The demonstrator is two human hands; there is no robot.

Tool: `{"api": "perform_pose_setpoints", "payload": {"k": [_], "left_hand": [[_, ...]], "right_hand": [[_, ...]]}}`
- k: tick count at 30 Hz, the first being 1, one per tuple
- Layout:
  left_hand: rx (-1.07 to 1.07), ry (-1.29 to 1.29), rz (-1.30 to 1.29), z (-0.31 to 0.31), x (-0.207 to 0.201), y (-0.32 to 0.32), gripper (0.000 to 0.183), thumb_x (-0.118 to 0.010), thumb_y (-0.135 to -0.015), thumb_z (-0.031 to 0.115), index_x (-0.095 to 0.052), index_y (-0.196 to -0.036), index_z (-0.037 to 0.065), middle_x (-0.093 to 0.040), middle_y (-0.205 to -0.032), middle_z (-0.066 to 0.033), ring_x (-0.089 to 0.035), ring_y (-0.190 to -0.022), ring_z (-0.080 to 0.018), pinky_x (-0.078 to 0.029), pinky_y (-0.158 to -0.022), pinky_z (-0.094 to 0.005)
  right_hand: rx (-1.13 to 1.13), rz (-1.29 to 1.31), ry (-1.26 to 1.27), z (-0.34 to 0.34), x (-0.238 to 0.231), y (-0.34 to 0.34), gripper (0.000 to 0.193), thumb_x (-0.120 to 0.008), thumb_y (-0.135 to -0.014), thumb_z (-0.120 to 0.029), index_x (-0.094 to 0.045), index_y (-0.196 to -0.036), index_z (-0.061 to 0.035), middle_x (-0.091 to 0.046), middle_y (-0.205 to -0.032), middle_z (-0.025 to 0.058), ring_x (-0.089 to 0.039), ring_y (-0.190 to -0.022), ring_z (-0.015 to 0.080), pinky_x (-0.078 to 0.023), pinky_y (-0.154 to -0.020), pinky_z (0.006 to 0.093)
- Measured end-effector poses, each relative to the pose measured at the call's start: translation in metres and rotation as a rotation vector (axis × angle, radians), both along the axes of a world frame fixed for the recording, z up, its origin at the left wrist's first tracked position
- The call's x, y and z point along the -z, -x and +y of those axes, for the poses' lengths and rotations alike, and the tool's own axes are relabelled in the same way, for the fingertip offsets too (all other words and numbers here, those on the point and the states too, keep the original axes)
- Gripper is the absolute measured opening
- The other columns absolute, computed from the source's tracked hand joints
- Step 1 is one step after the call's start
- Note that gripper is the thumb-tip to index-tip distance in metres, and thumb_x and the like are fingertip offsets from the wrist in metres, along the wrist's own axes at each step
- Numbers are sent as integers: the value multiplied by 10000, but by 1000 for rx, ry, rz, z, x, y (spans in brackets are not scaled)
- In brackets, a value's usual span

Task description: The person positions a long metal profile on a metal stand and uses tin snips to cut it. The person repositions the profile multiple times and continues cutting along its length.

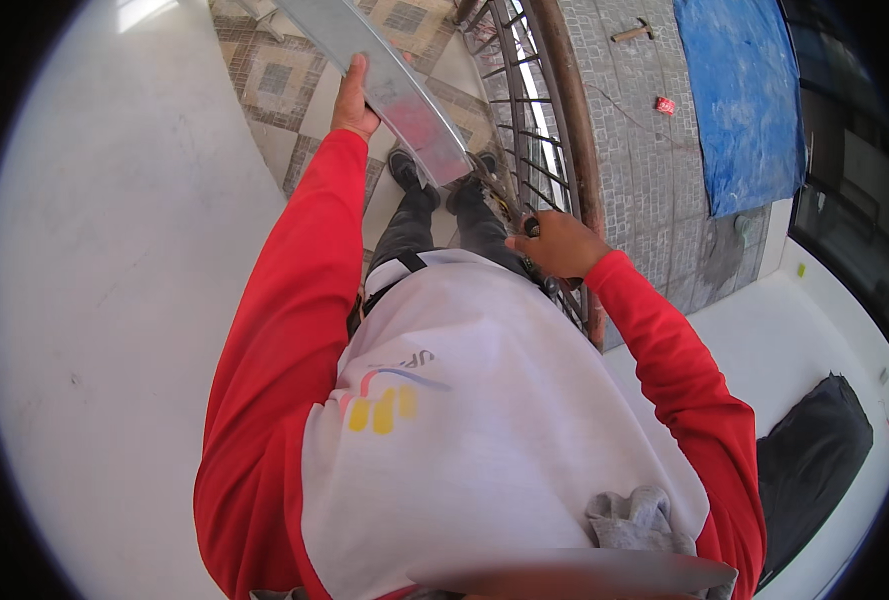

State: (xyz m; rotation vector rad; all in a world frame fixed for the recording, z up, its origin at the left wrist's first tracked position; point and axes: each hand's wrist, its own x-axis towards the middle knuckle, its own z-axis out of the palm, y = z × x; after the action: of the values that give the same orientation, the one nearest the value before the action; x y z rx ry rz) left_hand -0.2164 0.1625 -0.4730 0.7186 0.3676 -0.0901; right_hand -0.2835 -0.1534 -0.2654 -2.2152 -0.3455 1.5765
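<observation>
My left hand (pixel 355 103) is closed on the edge of a long, shiny metal channel (pixel 390 88), thumb lying along its side. The channel slants from the top of the view down to a cut-looking end above my shoes. Close to my right hip, my right hand (pixel 565 245) is curled around the dark handle (pixel 533 227) of a tool. The tool's front part seems to reach toward the channel's lower end, but it blends with the railing behind, so its kind is unclear.
A brown railing (pixel 571 110) with dark bars runs just right of my legs. Beyond it, a hammer (pixel 633 32), a small red packet (pixel 665 105) and a blue tarp (pixel 750 105) lie on grey paving. A white wall (pixel 115 300) rises at left; patterned tiles (pixel 275 80) are underfoot.
</observation>
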Motion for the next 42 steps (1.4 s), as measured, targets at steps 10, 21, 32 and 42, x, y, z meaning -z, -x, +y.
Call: {"api": "perform_pose_setpoints", "payload": {"k": [10, 21, 32, 42], "left_hand": [[-33, -29, 45, 5, -9, 2, 826, -598, -906, 612, -402, -1443, 16, -513, -1414, -126, -534, -1282, -314, -498, -1031, -495], [-28, -29, 40, 1, -7, 2, 827, -603, -909, 601, -385, -1455, 19, -511, -1420, -121, -523, -1293, -328, -483, -1043, -497], [-29, -11, 39, 0, -5, 1, 824, -595, -920, 590, -360, -1475, 28, -486, -1451, -121, -509, -1308, -331, -473, -1052, -503], [-16, -9, 41, -3, -5, -1, 827, -606, -914, 589, -358, -1479, 38, -490, -1445, -115, -493, -1323, -328, -464, -1064, -503]], "right_hand": [[207, -22, -190, -11, 45, 34, 460, -735, -876, -416, -617, -1056, -10, -671, -783, 158, -657, -677, 246, -517, -668, 379], [220, -102, -32, -23, 75, 49, 448, -769, -848, -382, -631, -992, 20, -688, -962, 219, -678, -926, 340, -513, -832, 415], [292, -211, -65, -8, 55, 49, 451, -778, -838, -398, -658, -980, 13, -702, -904, 209, -692, -873, 356, -523, -806, 417], [240, -146, -40, -5, 44, 31, 555, -750, -855, -454, -639, -1068, 47, -705, -978, 216, -691, -932, 367, -528, -840, 411]]}}
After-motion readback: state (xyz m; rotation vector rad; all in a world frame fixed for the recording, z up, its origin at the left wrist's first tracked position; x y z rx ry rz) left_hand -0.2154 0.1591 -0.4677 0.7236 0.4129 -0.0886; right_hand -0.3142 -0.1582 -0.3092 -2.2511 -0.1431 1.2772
